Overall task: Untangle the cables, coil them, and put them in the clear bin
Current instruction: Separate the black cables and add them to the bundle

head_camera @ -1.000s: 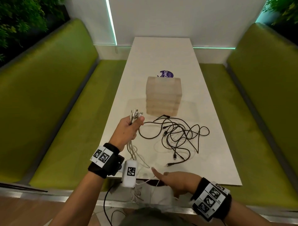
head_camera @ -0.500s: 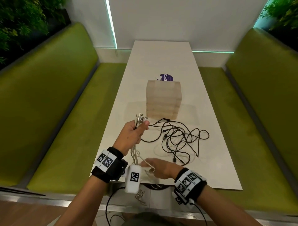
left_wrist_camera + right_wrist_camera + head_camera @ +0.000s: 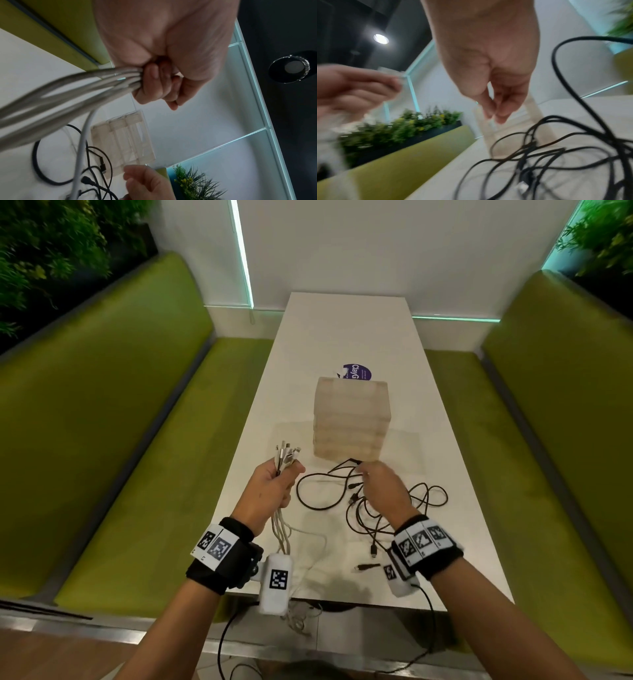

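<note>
Head view, left hand: the left hand point(image 3: 274, 491) is raised over the near left part of the white table point(image 3: 342, 337), fingers wrapped round one bundle of white cables point(image 3: 286, 457); several plug ends fan out above the fist, too small to count, and the cords trail off the table's near edge
Head view, right hand: the right hand point(image 3: 383, 491) hovers over the tangle of black cables point(image 3: 359, 508), fingers bent downward; a grip on anything cannot be made out here
Head view, bin: one clear bin point(image 3: 351, 419) stands mid-table just beyond the tangle, with one purple sticker point(image 3: 356, 371) behind it
Head view, setting: two green benches, one on each side
Left wrist view: fingers point(image 3: 154, 83) curl tightly round the white cables point(image 3: 68, 89); at least four cords leave the fist
Left wrist view, below: the bin point(image 3: 123, 142) and black loops point(image 3: 96, 169) lie on the table
Right wrist view: blurred; the fingertips point(image 3: 496, 115) point down, close together, apparently holding nothing, above the black tangle point(image 3: 556, 155)
</note>
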`<state>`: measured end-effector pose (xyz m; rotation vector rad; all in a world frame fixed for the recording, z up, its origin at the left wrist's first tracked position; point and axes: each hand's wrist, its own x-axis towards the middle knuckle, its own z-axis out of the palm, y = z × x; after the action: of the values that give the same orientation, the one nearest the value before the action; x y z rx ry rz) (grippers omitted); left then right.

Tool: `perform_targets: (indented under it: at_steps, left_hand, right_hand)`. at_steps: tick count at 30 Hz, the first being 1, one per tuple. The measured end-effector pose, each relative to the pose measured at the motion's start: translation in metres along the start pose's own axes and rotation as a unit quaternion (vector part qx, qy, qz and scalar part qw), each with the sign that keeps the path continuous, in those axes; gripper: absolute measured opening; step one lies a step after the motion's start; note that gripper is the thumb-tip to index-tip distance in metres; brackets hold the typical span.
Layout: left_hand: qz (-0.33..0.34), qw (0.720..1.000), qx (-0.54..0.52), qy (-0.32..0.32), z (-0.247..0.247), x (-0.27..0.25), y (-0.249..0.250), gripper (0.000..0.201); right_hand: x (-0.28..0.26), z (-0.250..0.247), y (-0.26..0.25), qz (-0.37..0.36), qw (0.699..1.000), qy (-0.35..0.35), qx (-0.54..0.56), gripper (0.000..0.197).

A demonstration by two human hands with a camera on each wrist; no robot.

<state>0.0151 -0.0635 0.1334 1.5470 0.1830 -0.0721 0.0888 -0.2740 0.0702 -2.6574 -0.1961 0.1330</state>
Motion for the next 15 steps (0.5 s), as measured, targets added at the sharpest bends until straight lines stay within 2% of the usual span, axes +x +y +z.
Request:
perform_targets:
  at_steps: [3,6,11,13,15]
  left_hand:
    - [-0.005,1.000,-0.008,-0.008,0.001,0.000,-0.001,0.018]
    - [-0.006,1.000,-0.014,-0.017,0.001,0.000,-0.002,0.019]
    - [-0.009,0.999,-0.041,-0.018,-0.001,0.000,-0.001,0.017]
    - [-0.010,0.998,-0.060,-0.016,0.002,0.000,-0.002,0.018]
    - [-0.001,0.997,-0.074,-0.016,0.006,0.000,-0.003,0.019]
  right_hand:
    - [0.020,-0.004,0.020,0.099,0.993,-0.026,-0.058,0.030]
    - [0.024,0.002,0.032,0.135,0.988,-0.048,-0.053,0.028]
    - [0.015,-0.010,0.027,0.108,0.992,-0.067,0.010,0.022]
    - [0.003,-0.028,0.019,0.083,0.987,-0.082,0.108,0.018]
    - [-0.015,-0.046,0.006,0.037,0.973,-0.062,0.219,0.016]
